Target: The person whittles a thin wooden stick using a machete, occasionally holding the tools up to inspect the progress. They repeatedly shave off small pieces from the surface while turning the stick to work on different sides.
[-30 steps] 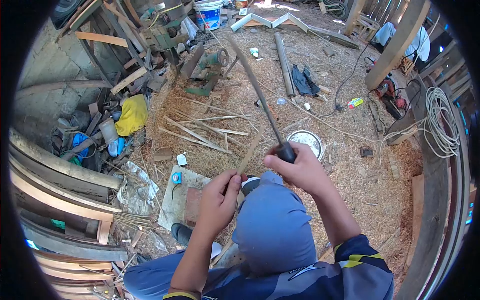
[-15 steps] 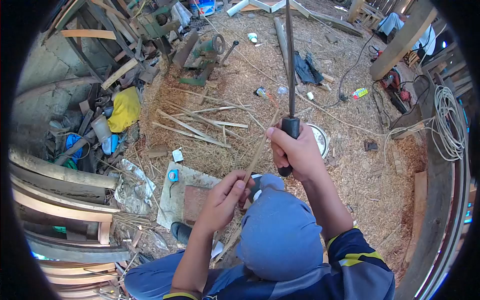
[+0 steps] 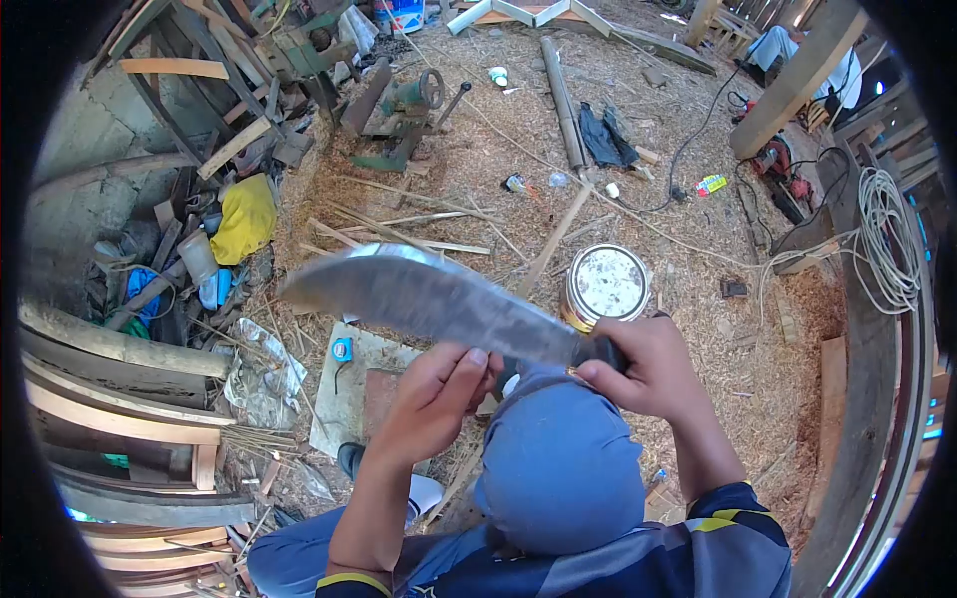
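My right hand [image 3: 648, 371] is wrapped round the black handle of a machete [image 3: 439, 304]. Its broad, curved blade lies nearly flat across the view, slightly motion-blurred, with the tip out to the left. My left hand [image 3: 439, 399] is closed, thumb on top, on a thin wooden strip [image 3: 554, 242] that slants up and away to the right. The blade passes over the strip and hides its middle part, just beyond my left fingers. A blue cap [image 3: 558, 463] on the head covers the area right below both hands.
A lidded metal can [image 3: 608, 284] stands beyond my right hand. Several wooden strips [image 3: 439, 244] lie on ground strewn with shavings. At the left, a tape measure [image 3: 342, 349] rests on a pale board [image 3: 329, 419]. A green metal vise [image 3: 404, 110] stands farther off.
The machete has swung from upright, pointing away, down to the left across the strip. My right hand has turned and moved slightly right and nearer; my left hand has barely moved.
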{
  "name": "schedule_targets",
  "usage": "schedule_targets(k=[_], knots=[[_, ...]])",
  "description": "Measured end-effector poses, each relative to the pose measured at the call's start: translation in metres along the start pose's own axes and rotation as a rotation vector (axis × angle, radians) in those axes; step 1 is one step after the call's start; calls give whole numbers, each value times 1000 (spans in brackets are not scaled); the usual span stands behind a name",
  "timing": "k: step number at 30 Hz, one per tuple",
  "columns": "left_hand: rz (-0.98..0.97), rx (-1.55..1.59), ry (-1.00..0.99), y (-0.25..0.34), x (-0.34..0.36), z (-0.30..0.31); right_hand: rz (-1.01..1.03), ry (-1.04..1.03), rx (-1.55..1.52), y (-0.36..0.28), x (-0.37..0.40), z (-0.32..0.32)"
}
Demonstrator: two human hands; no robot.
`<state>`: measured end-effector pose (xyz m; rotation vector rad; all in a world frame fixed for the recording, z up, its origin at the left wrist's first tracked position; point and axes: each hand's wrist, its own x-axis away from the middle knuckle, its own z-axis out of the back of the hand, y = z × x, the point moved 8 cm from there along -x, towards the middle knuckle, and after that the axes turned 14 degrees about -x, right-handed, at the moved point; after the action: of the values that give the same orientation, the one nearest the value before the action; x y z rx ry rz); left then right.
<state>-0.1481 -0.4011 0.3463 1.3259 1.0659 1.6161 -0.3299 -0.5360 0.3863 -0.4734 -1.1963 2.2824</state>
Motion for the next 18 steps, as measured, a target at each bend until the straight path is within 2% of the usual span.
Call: schedule_targets(k=[4, 7, 10, 13, 15, 18], knots=[[110, -119, 57, 10, 14, 3, 107, -65, 154, -17, -1, -1], [-12, -310, 172, 20, 28, 10, 186, -81, 157, -30, -4, 5], [19, -308, 206, 36, 38, 6, 229, -99, 195, -40, -5, 5], [-96, -343, 78, 41, 35, -2, 269, -109, 250, -48, -8, 2], [-101, -312, 77, 42, 38, -5, 305, -95, 270, -48, -7, 0], [-226, -418, 126, 47, 40, -8, 320, -66, 303, -50, -5, 0]])
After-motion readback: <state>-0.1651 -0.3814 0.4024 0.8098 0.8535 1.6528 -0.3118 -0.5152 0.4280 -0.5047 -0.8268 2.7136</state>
